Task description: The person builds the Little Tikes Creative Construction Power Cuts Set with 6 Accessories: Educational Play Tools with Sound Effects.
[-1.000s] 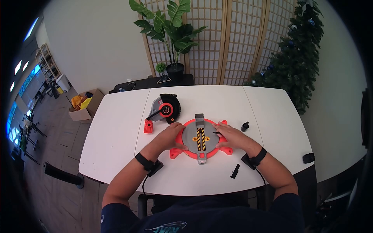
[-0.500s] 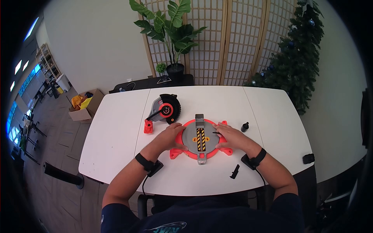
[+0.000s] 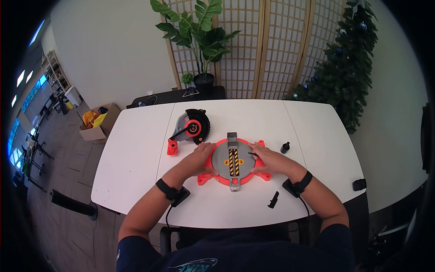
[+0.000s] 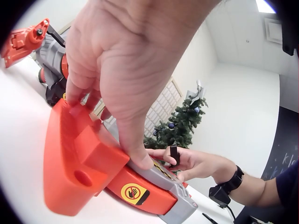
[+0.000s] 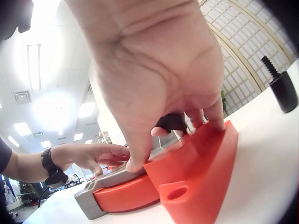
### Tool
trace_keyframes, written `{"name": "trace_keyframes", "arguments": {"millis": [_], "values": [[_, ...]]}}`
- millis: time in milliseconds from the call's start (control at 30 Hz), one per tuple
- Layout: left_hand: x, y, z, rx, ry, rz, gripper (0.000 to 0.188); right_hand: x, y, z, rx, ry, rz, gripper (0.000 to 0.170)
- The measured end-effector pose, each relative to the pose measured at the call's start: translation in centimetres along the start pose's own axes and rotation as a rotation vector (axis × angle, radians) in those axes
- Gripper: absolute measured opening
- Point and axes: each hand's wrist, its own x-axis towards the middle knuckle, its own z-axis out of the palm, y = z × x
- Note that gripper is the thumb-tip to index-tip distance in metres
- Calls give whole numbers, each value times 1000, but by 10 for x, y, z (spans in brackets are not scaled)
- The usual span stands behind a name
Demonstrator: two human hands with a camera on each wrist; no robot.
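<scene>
A toy mitre saw base [image 3: 220, 154], with a round grey turntable, red rim and feet and a yellow-black striped slot, lies flat on the table before me. My left hand [image 3: 198, 159] grips its left edge, thumb on top and fingers toward the rear red foot. On the opposite edge my right hand [image 3: 272, 161] holds the base in the same way. Tucked among the right fingers is a small black piece [image 5: 172, 122], partly hidden by the hand; its kind I cannot tell. The toy saw head [image 3: 186, 121], with black blade guard and red disc, lies behind my left hand.
A black knob with a threaded screw [image 5: 284, 93] stands right of the base. Nearer me lies a slim black part [image 3: 273, 200]. A small black object [image 3: 360, 184] sits at the right edge of the white table [image 3: 131, 149]. Cables run from both wrist cameras.
</scene>
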Motion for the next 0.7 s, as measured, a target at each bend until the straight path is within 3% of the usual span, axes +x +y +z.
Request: {"name": "trace_keyframes", "arguments": {"millis": [67, 133, 267, 333, 467, 533, 567, 633, 700], "values": [[-1, 5, -5, -8, -3, -3, 103, 0, 0, 0, 39, -8, 13, 76], [-2, 13, -10, -5, 27, -25, 98, 2, 4, 4, -41, 184, -98, 52], [-2, 29, -20, -61, 123, 25, 78, 1, -16, -6, -59, 337, -132, 44], [1, 33, -18, -140, 135, 91, 68, 3, -35, -16, 97, 89, 157, 38], [6, 54, -20, -361, 145, 232, 45, 8, -41, -10, 275, 38, 93, 36], [4, 69, -26, -397, 101, 177, 41, 10, -46, 2, 455, 163, -92, 39], [3, 74, -28, -433, 55, 122, 36, 9, -47, 1, 454, 163, -92, 39], [1, 78, -28, -410, 32, 141, 33, 1, -67, -14, 405, -30, 53, 49], [0, 78, -25, -388, 8, 160, 31, 1, -68, -12, 352, -72, 43, 52]]}}
